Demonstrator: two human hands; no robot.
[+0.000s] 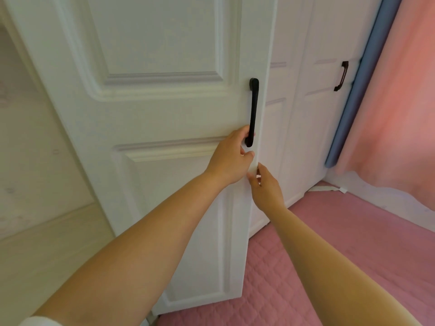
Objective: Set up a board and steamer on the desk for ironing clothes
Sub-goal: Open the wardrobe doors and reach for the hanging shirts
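1. The left hand (229, 158) was curled around the lower end of the black handle (253, 109) of a white wardrobe door (153, 137), fingers hooked behind the bar.
2. The right hand (266, 187) pinched the door's free edge just below, fingers partly closed on it.
3. Judged from this, the door was being swung; a steady pull by the handle, with fingertips kept clear of the gap beside the neighbouring door (313, 114), would serve best.
4. Neither board, steamer nor worktop was in view.
5. Around lay a pink quilted mat (341, 243), a pink curtain (400, 102) and a blue upright panel (353, 102).
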